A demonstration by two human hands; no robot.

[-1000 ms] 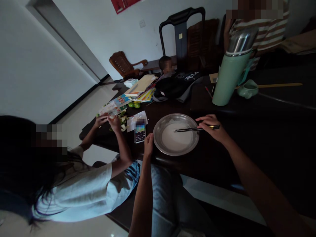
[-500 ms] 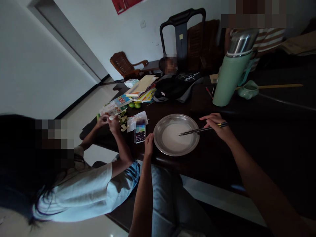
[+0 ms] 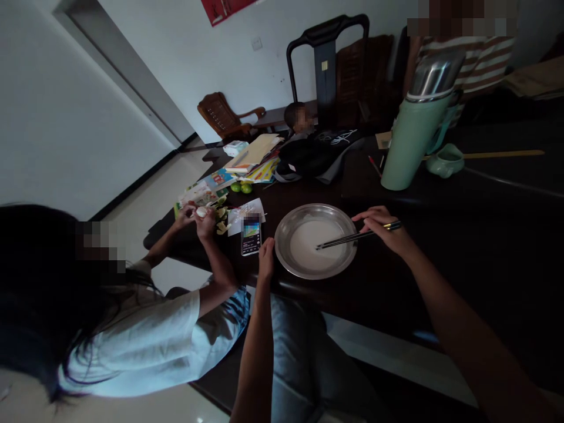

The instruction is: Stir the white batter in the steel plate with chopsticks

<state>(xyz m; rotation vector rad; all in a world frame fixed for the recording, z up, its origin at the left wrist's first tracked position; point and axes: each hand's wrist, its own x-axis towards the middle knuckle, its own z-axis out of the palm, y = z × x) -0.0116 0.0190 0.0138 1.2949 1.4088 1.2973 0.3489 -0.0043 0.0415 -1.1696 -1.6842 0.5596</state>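
Note:
A wide, shallow metal bowl [image 3: 286,261] holding a milky white liquid [image 3: 308,235] stands near the table's front edge. My left hand [image 3: 266,258] is closed at the bowl's left rim, its fingers partly hidden. My right hand [image 3: 385,228], to the right of the bowl, grips a pair of dark chopsticks [image 3: 341,239] with gold-banded ends. They slant down over the right rim, and their tips are in the liquid. A phone [image 3: 251,238] with its screen lit lies just left of my left hand.
On my left a person's hands [image 3: 200,217] hold a pale round fruit, near green peels [image 3: 221,220] and green fruits [image 3: 241,187]. Books [image 3: 253,155] and a black bag [image 3: 308,155] lie behind. A green thermos [image 3: 405,141] and small green pitcher [image 3: 445,160] stand back right.
The chopstick tips have shifted slightly left and toward me in the liquid, with my right hand moving a little left. My left hand stays at the rim.

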